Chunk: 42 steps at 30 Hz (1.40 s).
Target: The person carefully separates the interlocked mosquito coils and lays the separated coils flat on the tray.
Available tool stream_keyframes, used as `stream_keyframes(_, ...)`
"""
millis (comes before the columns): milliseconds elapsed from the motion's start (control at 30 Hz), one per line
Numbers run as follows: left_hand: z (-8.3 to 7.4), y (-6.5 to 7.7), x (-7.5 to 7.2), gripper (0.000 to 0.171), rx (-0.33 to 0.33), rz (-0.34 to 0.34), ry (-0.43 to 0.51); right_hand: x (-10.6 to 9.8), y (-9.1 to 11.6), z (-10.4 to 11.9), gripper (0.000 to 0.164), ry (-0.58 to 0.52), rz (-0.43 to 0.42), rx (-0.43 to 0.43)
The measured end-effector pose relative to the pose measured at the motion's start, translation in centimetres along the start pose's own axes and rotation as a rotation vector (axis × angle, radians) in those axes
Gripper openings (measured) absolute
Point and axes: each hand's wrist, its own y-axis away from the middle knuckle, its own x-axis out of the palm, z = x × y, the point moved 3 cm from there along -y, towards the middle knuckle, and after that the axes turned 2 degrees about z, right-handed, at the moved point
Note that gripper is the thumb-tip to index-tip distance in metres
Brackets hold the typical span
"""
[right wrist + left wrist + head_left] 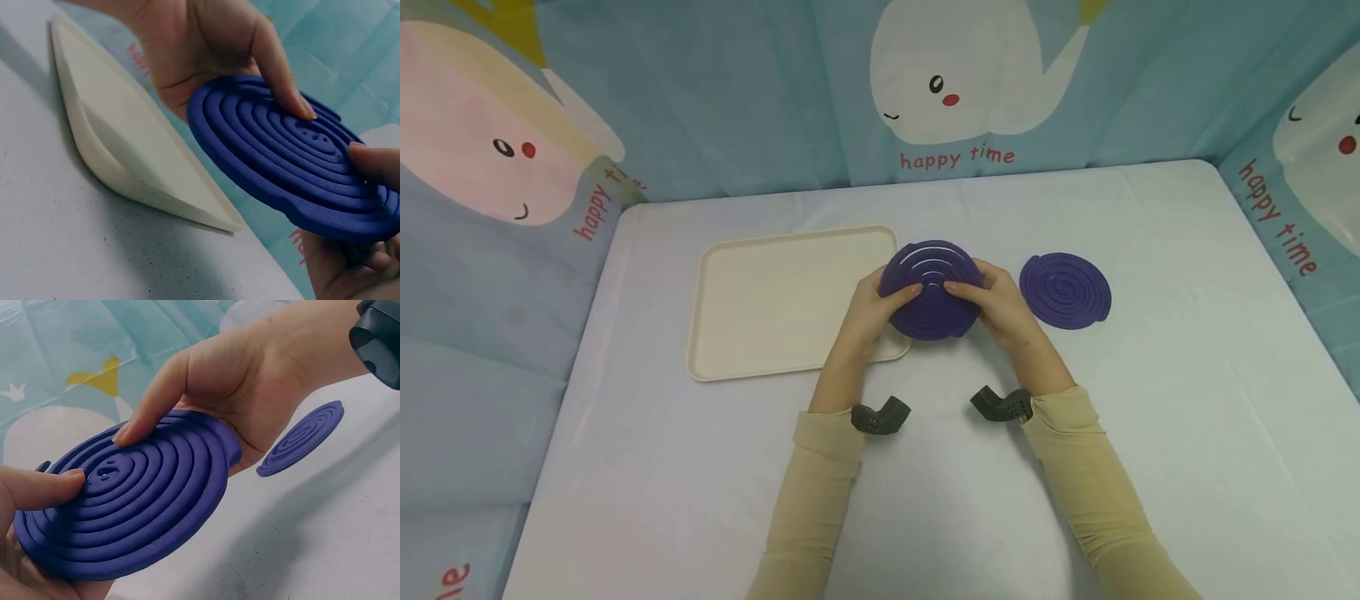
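Note:
Between both hands is a purple mosquito coil (pixel 931 315), a flat round spiral held above the white table. My left hand (pixel 867 315) pinches its left edge, the thumb lying over the top face. On the opposite edge, my right hand (pixel 1006 310) grips it the same way. Both thumb tips point toward the spiral's centre, and the fingers underneath are mostly hidden. In the left wrist view the coil (pixel 169 500) is tilted, its rings close together. A second purple mosquito coil (pixel 1065 291) lies flat on the table, to the right of my right hand.
A cream rectangular tray (pixel 775 304) with a low rim lies on the left, its right end partly behind my left hand and the held coil. The white table (pixel 1187 375) meets a blue curtain (pixel 760 108) printed with whales at the back and sides.

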Motion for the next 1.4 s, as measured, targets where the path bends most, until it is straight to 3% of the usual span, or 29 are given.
stream_keyframes(167, 0.11, -0.03, -0.02, 0.046, 0.001, 0.013, 0.004, 0.06, -0.01, -0.07, 0.038, 0.006, 0.034, 0.016)
stream_keyframes(300, 0.26, -0.11, -0.07, 0.045, -0.007, 0.01, 0.007, 0.1, -0.01, -0.1, 0.033, -0.012, 0.044, 0.012)
stream_keyframes(633, 0.29, -0.14, -0.11, 0.041, -0.02, -0.042, -0.025, 0.36, 0.08, -0.14, 0.026, -0.077, 0.095, 0.017)
stream_keyframes(867, 0.44, -0.25, 0.1, 0.041, -0.007, -0.091, -0.051, 0.3, -0.01, -0.07, 0.028, -0.108, -0.001, -0.016)
stream_keyframes(1133, 0.1, -0.06, 0.24, 0.04, 0.038, -0.141, -0.099, 0.5, -0.06, -0.04, 0.032, -0.148, -0.028, -0.041)
stream_keyframes(1400, 0.05, -0.11, 0.2, 0.031, 0.048, -0.206, -0.156, 0.56, -0.12, -0.22, 0.033, -0.058, -0.06, -0.039)
